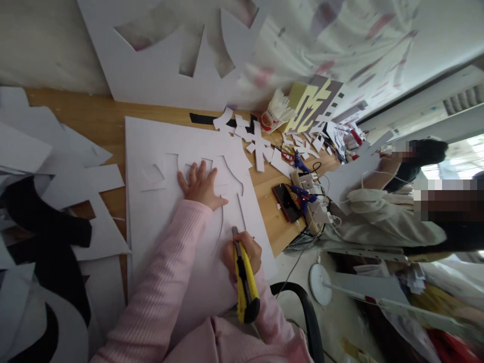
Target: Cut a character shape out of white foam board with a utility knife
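A large white foam board [151, 237] lies on the wooden table, with several curved and straight cut lines in it. Flat on the board, fingers spread, rests my left hand [200, 185] among those lines. My right hand [247, 249] grips a yellow and black utility knife [245, 282]. The knife's blade points away from me, beside the lower end of a cut line; whether its tip touches the board I cannot tell.
White and black offcuts [49, 212] pile up at the left. Toward the right lie a phone [287, 201], a blue glue gun [302, 194], a power strip [315, 206] and scraps. A paper cup [274, 118] stands behind. A co-worker [393, 217] sits at the right.
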`<control>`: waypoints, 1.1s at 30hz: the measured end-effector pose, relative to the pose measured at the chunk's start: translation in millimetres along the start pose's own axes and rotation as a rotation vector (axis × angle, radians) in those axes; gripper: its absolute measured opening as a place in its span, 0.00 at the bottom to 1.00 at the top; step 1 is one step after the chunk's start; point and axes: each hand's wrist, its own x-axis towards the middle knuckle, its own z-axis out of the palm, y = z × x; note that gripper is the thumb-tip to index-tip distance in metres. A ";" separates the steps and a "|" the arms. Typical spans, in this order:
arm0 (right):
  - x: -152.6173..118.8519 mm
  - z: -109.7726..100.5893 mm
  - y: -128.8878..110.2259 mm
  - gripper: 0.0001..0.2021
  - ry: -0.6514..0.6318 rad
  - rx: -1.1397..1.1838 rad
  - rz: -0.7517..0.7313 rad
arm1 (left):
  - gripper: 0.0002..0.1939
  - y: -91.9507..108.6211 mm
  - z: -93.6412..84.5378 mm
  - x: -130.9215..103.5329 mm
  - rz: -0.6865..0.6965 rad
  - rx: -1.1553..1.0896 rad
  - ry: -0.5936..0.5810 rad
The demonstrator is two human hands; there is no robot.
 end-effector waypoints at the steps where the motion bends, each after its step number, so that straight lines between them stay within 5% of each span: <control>1: -1.2 1.4 0.3 0.05 0.005 -0.002 0.000 | 0.47 0.1 -0.2 0.1 -0.001 0.001 -0.001; 14: -11.8 16.5 -12.3 0.07 0.177 -0.185 -0.114 | 0.48 -0.3 -0.1 1.0 -0.009 0.001 -0.012; 23: -10.6 22.8 -25.1 0.15 0.057 -0.011 0.061 | 0.48 -0.7 0.7 0.8 0.000 0.004 -0.007; 33: -6.4 25.1 -37.1 0.16 0.101 0.002 0.145 | 0.48 -1.0 0.7 1.0 -0.001 -0.014 -0.003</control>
